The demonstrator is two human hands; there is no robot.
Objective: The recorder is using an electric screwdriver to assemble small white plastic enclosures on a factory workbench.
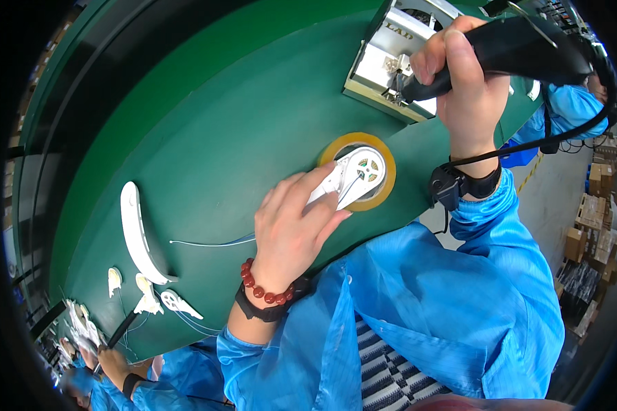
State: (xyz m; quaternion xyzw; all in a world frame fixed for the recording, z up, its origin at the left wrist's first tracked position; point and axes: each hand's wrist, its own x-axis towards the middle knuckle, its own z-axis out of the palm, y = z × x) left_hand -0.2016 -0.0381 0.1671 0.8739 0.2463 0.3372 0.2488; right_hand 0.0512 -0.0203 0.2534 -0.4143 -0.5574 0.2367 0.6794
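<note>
My right hand (469,89) is wrapped round a black electric screwdriver (521,51). The tool's nose is at the metal pick-up point of a white and cream screw feeder (377,65), at the far right of the bench. With its fingers closed on the narrow end, my left hand (288,219) holds a white plastic housing (370,166). The housing's round, spoked end lies over a roll of yellow tape (390,183). Thin wires (209,243) trail leftward from under my left hand. The screwdriver's bit tip is too small to make out clearly.
A curved white plastic shell (136,233) lies on the green mat (240,144) at left. Small white parts (179,303) with wires are nearer the lower left, beside a co-worker's hand (113,363) gripping a black tool. Another blue-sleeved person (572,113) works at right. A black cable (562,137) loops past my wrist.
</note>
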